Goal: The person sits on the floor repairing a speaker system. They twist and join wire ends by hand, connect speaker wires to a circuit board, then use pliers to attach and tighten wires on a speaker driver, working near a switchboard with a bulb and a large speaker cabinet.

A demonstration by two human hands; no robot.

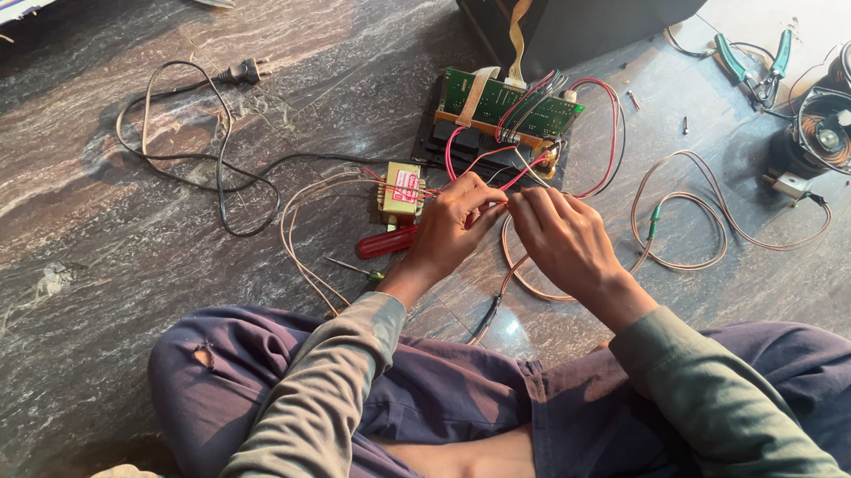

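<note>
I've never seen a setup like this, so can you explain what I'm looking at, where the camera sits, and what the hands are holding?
One camera, worn on a seated person's head, looks down at their own bare hands over a dark marbled stone floor. The left hand and right hand meet, fingers pinching thin red wires that run from a green circuit board. Beside the left hand lie a small yellow transformer and a red-handled screwdriver. Farther right: green-handled pliers and two round black speakers.

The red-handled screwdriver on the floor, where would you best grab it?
Probably by the thick red handle of the screwdriver, coming from above on its left side. It lies flat on the floor beside the transformer, and the left hand covers its right end, so the left part is free.
</note>
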